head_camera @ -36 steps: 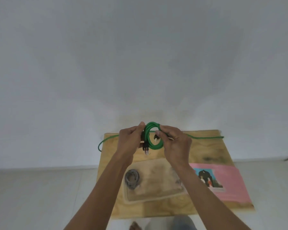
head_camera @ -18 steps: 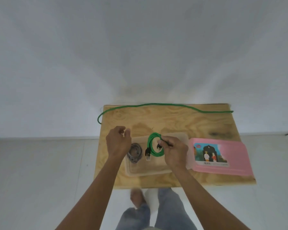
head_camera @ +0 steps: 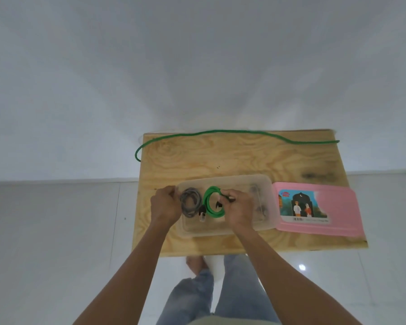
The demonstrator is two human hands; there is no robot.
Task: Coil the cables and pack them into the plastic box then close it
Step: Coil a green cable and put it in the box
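A clear plastic box (head_camera: 263,184) sits open on the wooden table (head_camera: 232,160). Inside it at the left lies a coiled grey cable (head_camera: 189,204). My right hand (head_camera: 239,207) pinches a coiled green cable (head_camera: 209,202) and holds it down inside the box, its black plug ends hanging at the coil's lower side. My left hand (head_camera: 165,205) grips the box's left rim. A second green cable (head_camera: 232,132) lies uncoiled along the table's far edge. The pink lid (head_camera: 333,207) rests to the right of the box.
The table stands against a white wall on a white tiled floor. My legs and a bare foot (head_camera: 195,263) show below the table's near edge. A dark stain (head_camera: 317,175) marks the wood at the far right.
The green coil came down from above the table into the box, held by my right hand alone. My left hand let go of it and moved to the box's left rim.
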